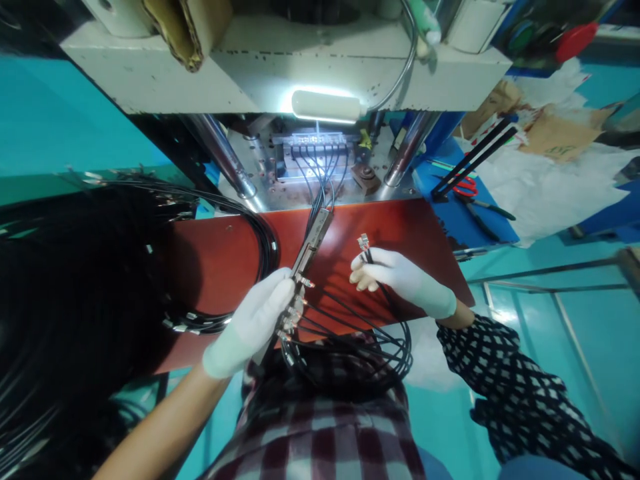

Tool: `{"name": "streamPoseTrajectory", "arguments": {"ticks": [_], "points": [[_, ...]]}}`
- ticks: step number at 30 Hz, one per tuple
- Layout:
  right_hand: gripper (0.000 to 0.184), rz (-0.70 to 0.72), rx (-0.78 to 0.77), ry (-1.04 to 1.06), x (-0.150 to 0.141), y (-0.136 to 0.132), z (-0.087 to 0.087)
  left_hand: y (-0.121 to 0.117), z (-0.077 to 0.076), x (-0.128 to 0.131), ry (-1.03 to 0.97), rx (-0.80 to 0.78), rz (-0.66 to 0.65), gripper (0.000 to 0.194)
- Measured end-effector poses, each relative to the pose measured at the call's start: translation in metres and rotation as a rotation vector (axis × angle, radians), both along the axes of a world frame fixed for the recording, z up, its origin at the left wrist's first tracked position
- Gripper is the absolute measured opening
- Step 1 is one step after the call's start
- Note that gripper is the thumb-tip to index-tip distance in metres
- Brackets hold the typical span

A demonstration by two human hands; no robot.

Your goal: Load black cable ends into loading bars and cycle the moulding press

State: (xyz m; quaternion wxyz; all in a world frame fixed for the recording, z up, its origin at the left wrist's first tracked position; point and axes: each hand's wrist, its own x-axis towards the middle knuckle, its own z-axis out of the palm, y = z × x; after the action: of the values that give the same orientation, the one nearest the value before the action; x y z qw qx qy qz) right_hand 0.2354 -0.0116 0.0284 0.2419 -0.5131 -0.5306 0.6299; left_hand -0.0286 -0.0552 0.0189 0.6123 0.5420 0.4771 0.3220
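Observation:
My left hand (263,317), in a white glove, is closed around a long narrow metal fixture bar (313,241), which slants up toward the machine. Several black cables with metal terminal ends (291,319) stick out beside its fingers along the bar. To the right, my right hand (387,272), also gloved, pinches black cables just below their metal terminals (363,241). From both hands the cables run into a coiled loop (400,353) near my lap. Ahead, further black cables (323,167) lead into a brightly lit metal mould (315,157).
A red-brown work board (410,230) lies under my hands. Coiled black cables (265,243) and a large dark bundle (75,300) are at left. A lamp (327,105) hangs beneath the press head, between metal columns (413,150). Pliers (483,217) rest on a blue tray (503,230) at right.

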Motion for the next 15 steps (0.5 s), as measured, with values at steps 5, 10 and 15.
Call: {"name": "streamPoseTrajectory", "arguments": {"ticks": [5,10,15], "points": [[0.019,-0.02,0.105,0.038,-0.009,-0.01,0.011,0.003,0.004,0.004,-0.014,-0.041,-0.03,0.038],[0.023,-0.063,0.042,0.111,-0.034,-0.013,0.013,0.006,0.01,0.009,-0.024,-0.046,-0.043,0.038],[0.027,-0.075,0.144,-0.014,-0.046,-0.01,0.014,0.005,0.01,0.008,0.04,0.014,-0.065,0.036]]}}
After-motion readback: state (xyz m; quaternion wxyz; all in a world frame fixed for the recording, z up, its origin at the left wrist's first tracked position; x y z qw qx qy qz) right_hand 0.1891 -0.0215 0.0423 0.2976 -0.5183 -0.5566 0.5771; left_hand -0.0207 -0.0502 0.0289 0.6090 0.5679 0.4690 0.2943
